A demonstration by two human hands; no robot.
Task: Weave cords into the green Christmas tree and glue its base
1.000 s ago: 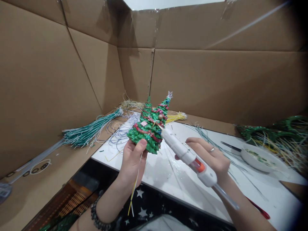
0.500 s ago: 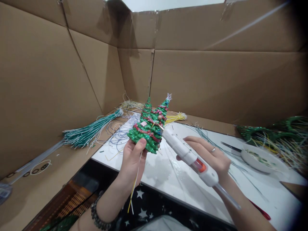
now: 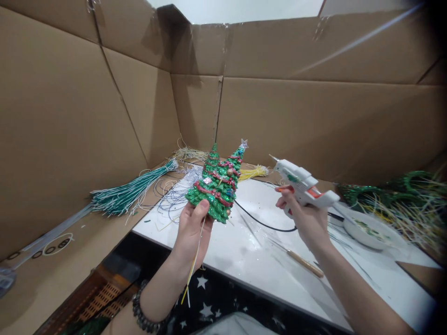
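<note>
My left hand point(image 3: 195, 228) grips the base of a glittery green Christmas tree ornament point(image 3: 218, 190), thumb in front. The ornament shows two tree shapes, red garlands, small baubles and a pale star on the taller right tip. A yellow and a white wire point(image 3: 190, 284) hang below that hand. My right hand point(image 3: 303, 218) is wrapped round the handle of a white hot glue gun point(image 3: 296, 177) with an orange trigger. Its nozzle points up and left, well apart from the ornament. The gun's black cord point(image 3: 261, 224) curves behind the ornament.
A wooden-handled tool point(image 3: 305, 263) lies on the white board point(image 3: 240, 256). At right stand a white dish point(image 3: 366, 232) of small bits and a heap of wires point(image 3: 415, 209). Green wire bundles point(image 3: 131, 190) lie left, yellow ones point(image 3: 253, 173) behind. Cardboard walls point(image 3: 314, 111) enclose the back.
My right hand has pulled the glue gun away from the ornament, to the right and up, turning it more level. The wooden-handled tool has come into sight. My left hand has barely moved.
</note>
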